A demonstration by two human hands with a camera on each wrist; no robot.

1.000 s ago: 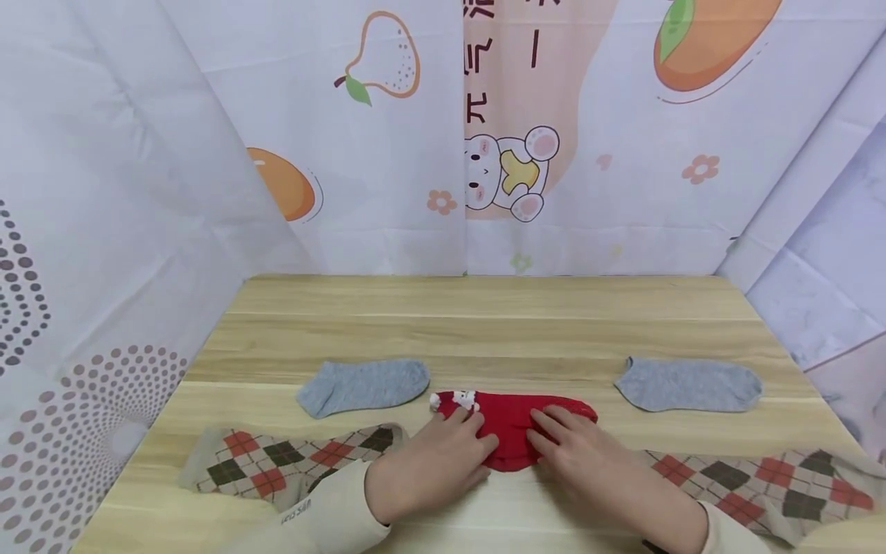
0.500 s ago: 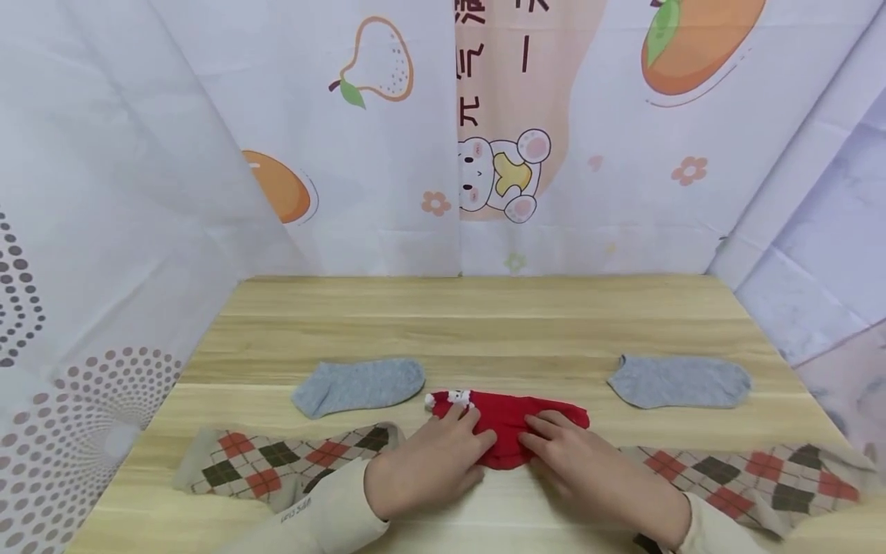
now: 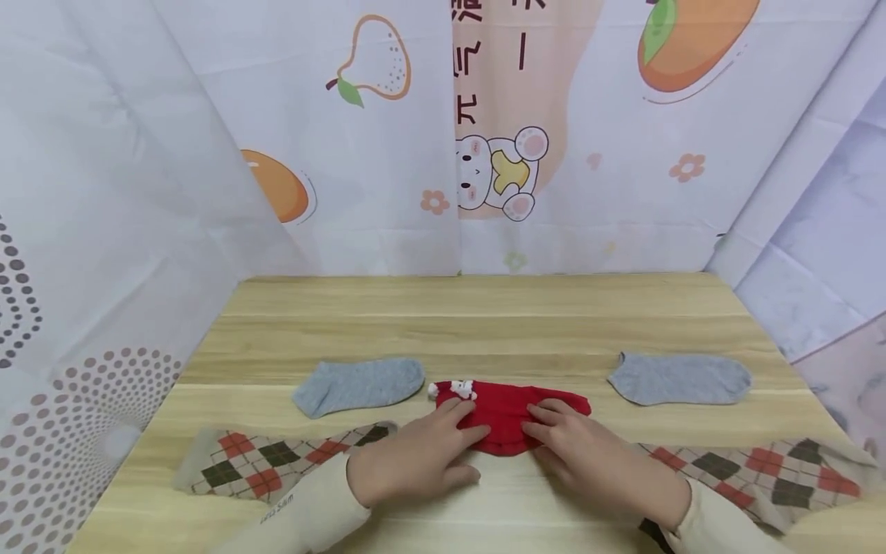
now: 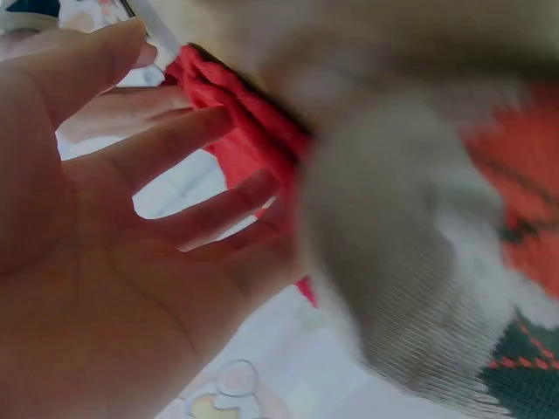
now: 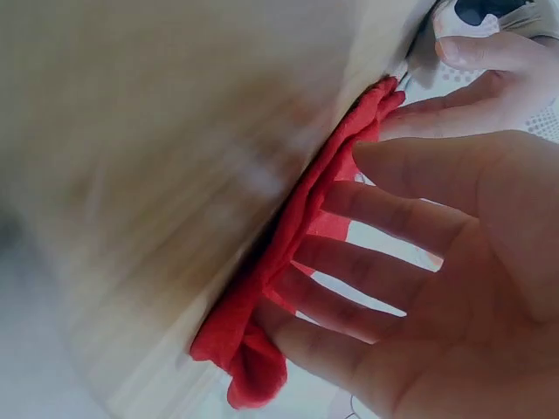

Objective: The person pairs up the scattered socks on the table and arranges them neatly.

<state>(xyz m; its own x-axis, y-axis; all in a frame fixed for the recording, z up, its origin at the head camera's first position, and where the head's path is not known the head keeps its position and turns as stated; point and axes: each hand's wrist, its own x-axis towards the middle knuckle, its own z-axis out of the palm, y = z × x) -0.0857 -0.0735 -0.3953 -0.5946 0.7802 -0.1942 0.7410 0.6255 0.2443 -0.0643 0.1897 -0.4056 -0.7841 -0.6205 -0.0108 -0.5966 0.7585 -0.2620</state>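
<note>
A red sock (image 3: 500, 419) with a white cartoon figure near its left end lies flat in the middle of the wooden table. My left hand (image 3: 418, 455) rests its fingertips on the sock's left part, with the thumb held apart from it. On the right part, the fingers of my right hand (image 3: 588, 455) touch the cloth. Both wrist views show spread, nearly straight fingers against the red sock (image 4: 253, 131). In the right wrist view, the red sock (image 5: 288, 236) lies folded along the fingertips.
A grey ankle sock (image 3: 360, 386) lies at the back left and another grey ankle sock (image 3: 681, 379) at the back right. Argyle socks, one left (image 3: 242, 465) and one right (image 3: 775, 477), lie partly under the forearms. A printed curtain (image 3: 388, 246) stands behind the table.
The red sock has shifted slightly away from me, and its lower edge has drawn in. My left thumb has spread away from the sock. The other socks lie as before.
</note>
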